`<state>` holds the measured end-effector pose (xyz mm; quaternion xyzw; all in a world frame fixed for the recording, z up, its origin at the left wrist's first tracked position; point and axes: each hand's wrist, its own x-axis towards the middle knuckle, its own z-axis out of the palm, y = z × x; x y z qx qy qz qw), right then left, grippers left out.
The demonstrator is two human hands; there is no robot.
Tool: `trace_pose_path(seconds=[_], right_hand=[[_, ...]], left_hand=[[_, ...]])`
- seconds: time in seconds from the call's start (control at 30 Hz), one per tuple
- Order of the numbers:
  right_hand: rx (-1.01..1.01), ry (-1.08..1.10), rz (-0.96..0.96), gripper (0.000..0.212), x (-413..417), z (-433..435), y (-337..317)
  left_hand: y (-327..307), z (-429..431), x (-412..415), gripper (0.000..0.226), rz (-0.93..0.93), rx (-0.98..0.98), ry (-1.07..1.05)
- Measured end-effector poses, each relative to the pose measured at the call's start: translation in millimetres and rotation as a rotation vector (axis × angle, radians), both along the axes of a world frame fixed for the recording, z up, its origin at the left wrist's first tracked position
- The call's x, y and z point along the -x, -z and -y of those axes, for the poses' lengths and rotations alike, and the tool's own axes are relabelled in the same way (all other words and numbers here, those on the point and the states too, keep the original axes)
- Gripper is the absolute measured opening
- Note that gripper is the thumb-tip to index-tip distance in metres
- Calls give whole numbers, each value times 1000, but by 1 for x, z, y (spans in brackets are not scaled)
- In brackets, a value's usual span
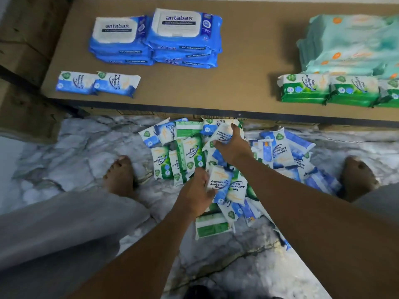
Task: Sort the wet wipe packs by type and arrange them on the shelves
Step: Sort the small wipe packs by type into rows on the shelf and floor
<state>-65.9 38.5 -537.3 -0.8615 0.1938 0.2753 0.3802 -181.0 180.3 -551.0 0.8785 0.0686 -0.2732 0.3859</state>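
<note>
Two blue packs are held over the pile (216,169) of mixed wipes on the floor: one is gripped by the left hand (197,194), fingers closed along its left edge, its long axis running away from the body; another (223,133) is pinched from above by the right hand (234,147), farther forward. The matching blue row (97,83) is laid on the shelf (216,83), ahead and to the left of both hands, with the left hand judged nearer to it.
</note>
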Motion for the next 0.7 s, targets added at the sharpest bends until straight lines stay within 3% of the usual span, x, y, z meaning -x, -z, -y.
trace_pose_path(seconds=[0.17, 0.33, 0.5, 0.57, 0.7], right_hand=[[-84, 204, -39, 93, -7, 3, -9], [-147, 173, -21, 73, 9, 32, -38], [-249, 213, 3, 61, 26, 48, -66], [-271, 211, -3, 67, 30, 49, -75], [-379, 220, 22, 105, 20, 39, -87]], left_hand=[[-9, -10, -7, 33, -37, 45, 14], [-26, -14, -9, 17, 7, 119, -9], [-56, -29, -11, 20, 44, 178, -126], [-69, -40, -16, 21, 45, 137, -155], [-93, -68, -44, 24, 75, 32, -118]])
